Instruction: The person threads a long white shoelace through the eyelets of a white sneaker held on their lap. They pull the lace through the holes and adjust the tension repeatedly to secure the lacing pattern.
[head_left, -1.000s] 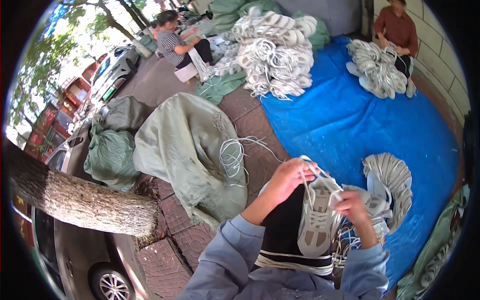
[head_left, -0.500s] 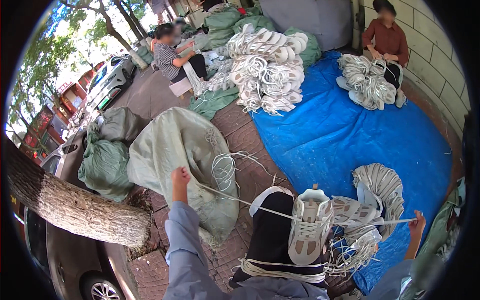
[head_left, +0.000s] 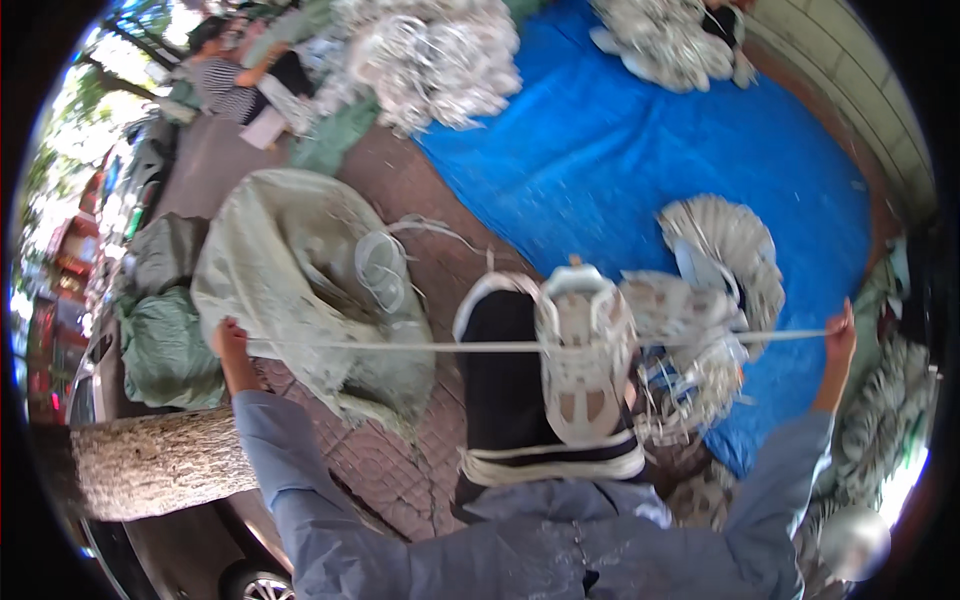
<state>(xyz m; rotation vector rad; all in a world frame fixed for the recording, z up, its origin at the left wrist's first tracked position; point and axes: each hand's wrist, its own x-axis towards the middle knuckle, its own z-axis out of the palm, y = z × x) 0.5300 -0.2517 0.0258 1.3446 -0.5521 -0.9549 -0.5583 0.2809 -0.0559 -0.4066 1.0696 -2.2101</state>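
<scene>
A white shoelace [head_left: 440,346] runs taut across the upper of a white and beige sneaker [head_left: 585,390]. My left hand [head_left: 231,340], far out to the left, is closed on one end of the lace. Its other end is pinched in my right hand [head_left: 840,330], out to the right over the blue sheet. The sneaker stands on my black-clad leg [head_left: 497,375], toe toward me. Around my thighs loops a band of pale laces [head_left: 550,466]. Just right of the sneaker lie more shoe uppers [head_left: 680,303] and a tangle of laces [head_left: 700,395].
A fanned row of shoes [head_left: 735,235] rests on the blue sheet [head_left: 660,150]. Beyond are heaped shoes [head_left: 430,60] and a seated person in stripes [head_left: 225,85]. At left are a pale sack [head_left: 270,215], a green sack [head_left: 170,350] and a tree trunk [head_left: 150,465].
My left hand has swung outward and left, drawing the lace straight and level across the sneaker. My right hand stays out at the right. The view has tipped downward.
</scene>
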